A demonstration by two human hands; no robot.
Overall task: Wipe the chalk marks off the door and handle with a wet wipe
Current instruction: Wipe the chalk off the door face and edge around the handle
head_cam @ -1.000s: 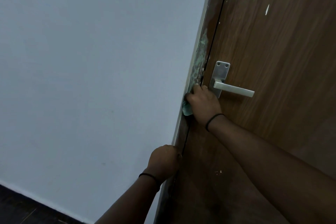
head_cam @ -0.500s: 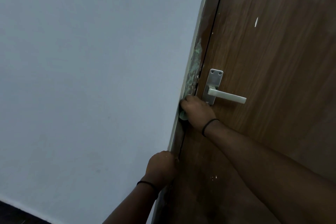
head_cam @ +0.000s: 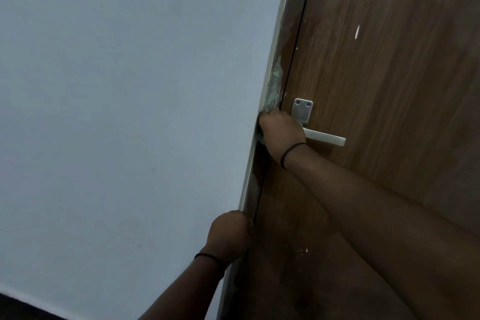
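Right now the right hand (head_cam: 281,132) is up against the door frame (head_cam: 272,91), just left of the handle (head_cam: 324,136), w/ fingers curled tight. A bit of pale greenish wet wipe (head_cam: 260,138) peeks out at the hand's left edge, pressed btwn hand and frame, so the hand grips the wipe. Most of the wipe is hidden under the hand. Back of the hand covers the inner end of the handle lever and the lower part of its metal plate (head_cam: 301,109); can't tell if it actually touches them. Thin black band round the wrist.

Green chalk marks (head_cam: 274,83) smeared on the frame strip directly above the hand, running up toward the door edge. The door (head_cam: 389,86) is brown wood grain, shut, w/ a few small white flecks: one above the handle, some low down near the bottom.

Left hand (head_cam: 230,235) sits lower, at the frame edge where it meets the grey wall (head_cam: 117,112). Fingers curled round the frame edge, tips hidden behind it; black band on that wrist too. Both forearms reach in from the bottom right.
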